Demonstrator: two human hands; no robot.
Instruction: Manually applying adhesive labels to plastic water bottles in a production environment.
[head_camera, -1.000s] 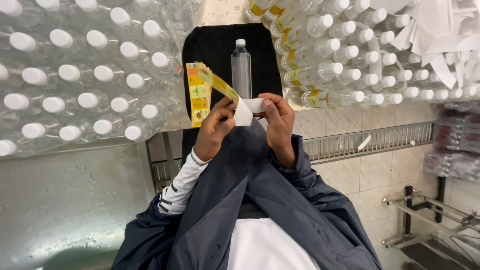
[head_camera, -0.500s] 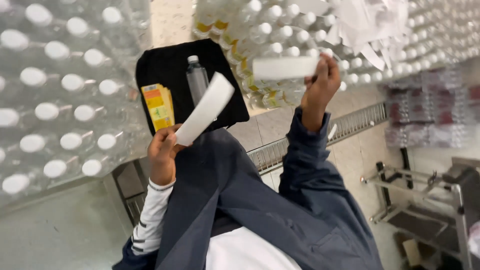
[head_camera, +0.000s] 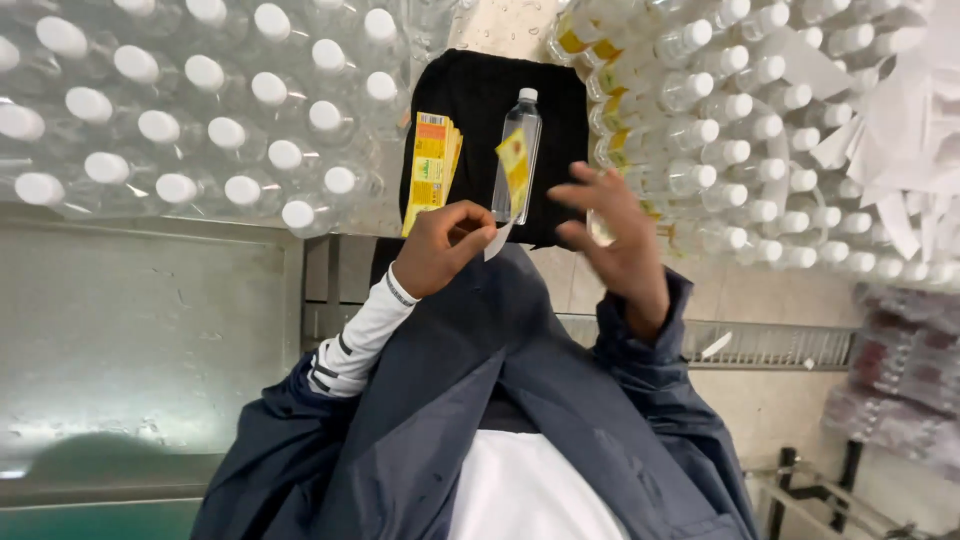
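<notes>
Since half a second ago my right hand (head_camera: 610, 235) has dropped from up high, now empty with fingers spread and blurred. My left hand (head_camera: 445, 245) pinches a yellow label (head_camera: 514, 170), its lower end hidden behind my fingers, against the clear bottle (head_camera: 518, 150) lying on the black cloth (head_camera: 470, 90) beside the label stack (head_camera: 432, 165).

Shrink-wrapped bottle packs (head_camera: 180, 110) left; labelled bottles (head_camera: 740, 120) right; paper strips (head_camera: 900, 110); floor drain grate (head_camera: 760, 345).
</notes>
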